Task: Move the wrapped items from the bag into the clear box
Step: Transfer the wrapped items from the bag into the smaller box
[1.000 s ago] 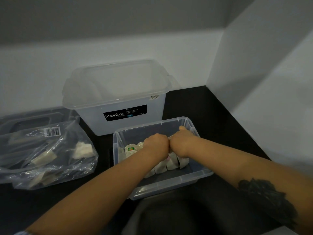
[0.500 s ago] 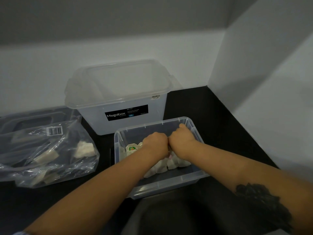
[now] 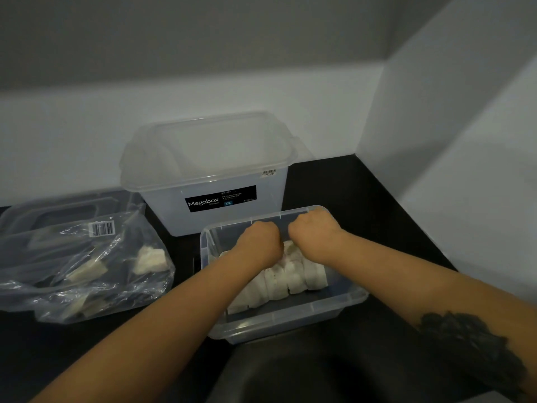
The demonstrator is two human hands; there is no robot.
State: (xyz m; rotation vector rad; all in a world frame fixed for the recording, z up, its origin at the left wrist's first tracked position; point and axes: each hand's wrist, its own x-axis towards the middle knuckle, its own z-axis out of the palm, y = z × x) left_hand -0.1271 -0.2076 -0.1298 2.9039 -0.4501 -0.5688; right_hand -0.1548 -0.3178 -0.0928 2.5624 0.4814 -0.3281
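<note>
Taking the clear box [image 3: 343, 303] as my landmark and starting off to its left, the bag [image 3: 84, 266] lies slumped on the black bench [image 3: 363, 199], and through its thin film I can see a few wrapped items [image 3: 152, 258] not yet moved over. Just behind the clear box stands a taller tub [image 3: 209, 175] with a Megabox label, which looks empty to me.

Inside the clear box, a row of pale wrapped items [image 3: 279, 279] sits side by side along the floor, toward its left and middle. I judge them light and soft, the wrap a little slippery and easy to crush, so I would take each one across its short sides with a gentle pinch rather than squeeze its middle.

My left hand [image 3: 260, 242] is down in the clear box, knuckles up, curled into a loose fist on top of the row; its fingers are tucked under out of sight, so I cannot tell whether they grip anything. My right hand [image 3: 315, 229] sits just beside it, near the box's far wall, curled the same way, fingers hidden and their hold just as unclear. Both forearms reach straight in over the box's near rim
</note>
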